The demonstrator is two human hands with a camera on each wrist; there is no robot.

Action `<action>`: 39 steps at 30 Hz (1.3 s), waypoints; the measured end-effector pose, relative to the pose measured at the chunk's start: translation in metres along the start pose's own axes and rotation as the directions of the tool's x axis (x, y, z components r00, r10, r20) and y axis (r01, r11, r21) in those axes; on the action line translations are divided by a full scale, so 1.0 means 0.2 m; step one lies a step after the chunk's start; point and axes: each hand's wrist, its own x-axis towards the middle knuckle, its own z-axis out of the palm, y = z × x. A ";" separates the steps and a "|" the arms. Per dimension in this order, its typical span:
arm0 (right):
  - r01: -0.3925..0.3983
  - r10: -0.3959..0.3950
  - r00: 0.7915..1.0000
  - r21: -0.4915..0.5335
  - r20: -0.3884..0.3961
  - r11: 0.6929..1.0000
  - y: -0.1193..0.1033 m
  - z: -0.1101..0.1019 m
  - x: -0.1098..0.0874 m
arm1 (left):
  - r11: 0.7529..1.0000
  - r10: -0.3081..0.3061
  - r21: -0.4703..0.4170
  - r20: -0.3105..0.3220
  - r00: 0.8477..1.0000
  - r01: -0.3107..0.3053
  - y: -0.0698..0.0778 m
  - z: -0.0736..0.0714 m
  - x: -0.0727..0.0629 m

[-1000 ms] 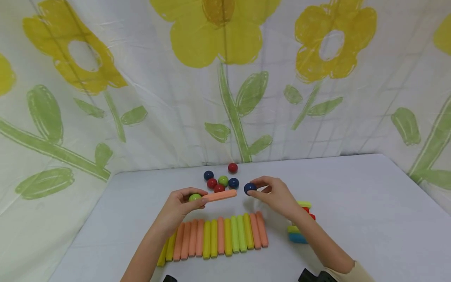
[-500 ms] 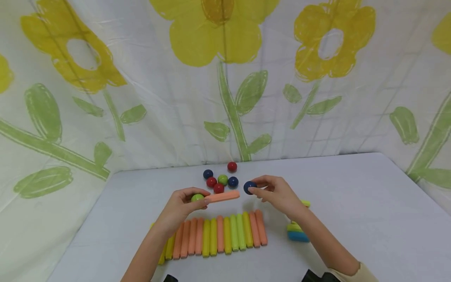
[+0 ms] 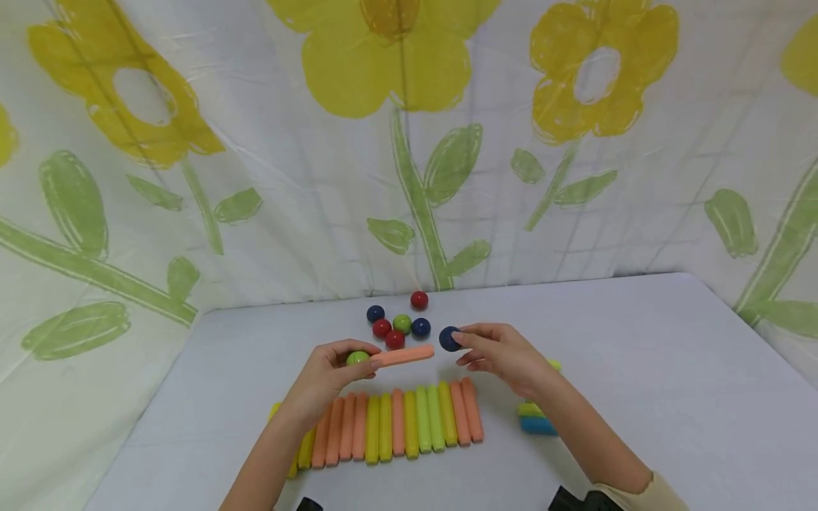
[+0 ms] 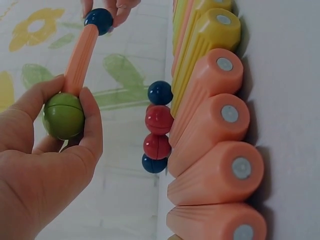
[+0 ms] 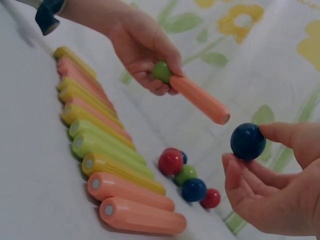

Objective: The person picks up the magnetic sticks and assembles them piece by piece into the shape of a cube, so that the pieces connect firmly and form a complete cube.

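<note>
In my left hand (image 3: 322, 377) I hold a green ball (image 4: 64, 116) with an orange rod (image 3: 405, 355) joined to it; the fingers and thumb curl round the ball and the rod's near end. The rod points right, its free end showing a grey disc in the right wrist view. My right hand (image 3: 501, 355) pinches a dark blue ball (image 5: 248, 142) between thumb and fingers. A small gap separates this ball from the rod's free end. Both hands are raised above the white table.
A row of orange, yellow and lime rods (image 3: 398, 422) lies in front of the hands. Behind them sit several loose balls (image 3: 395, 340) in red, blue and green. More rods (image 3: 538, 425), partly hidden by the right forearm, lie at the right. A flowered curtain (image 3: 307, 234) hangs behind the table (image 3: 671, 369).
The left hand has moved slightly right with the green ball and rod. The right hand still pinches the blue ball, its fingers shifted a little around it. The view has tilted slightly.
</note>
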 end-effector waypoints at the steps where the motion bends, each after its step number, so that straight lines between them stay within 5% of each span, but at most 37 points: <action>1: -0.002 0.002 1.000 0.018 0.010 1.000 0.00 0.00 0.00 | 1.000 0.002 0.001 -0.003 1.000 -0.002 0.00 0.00 0.00; 10: -0.015 0.011 0.998 0.084 0.056 0.996 0.00 0.01 0.00 | 1.000 -0.012 -0.003 -0.028 1.000 0.012 0.00 0.00 -0.01; 27: -0.023 0.017 0.994 0.052 0.110 0.998 0.00 0.02 -0.01 | 0.999 -0.031 0.007 -0.034 0.999 0.032 0.00 0.01 -0.01; 39: -0.010 0.006 0.976 0.016 0.217 1.000 0.00 -0.02 -0.01 | 1.000 -0.018 -0.006 -0.009 1.000 0.018 0.00 0.00 0.00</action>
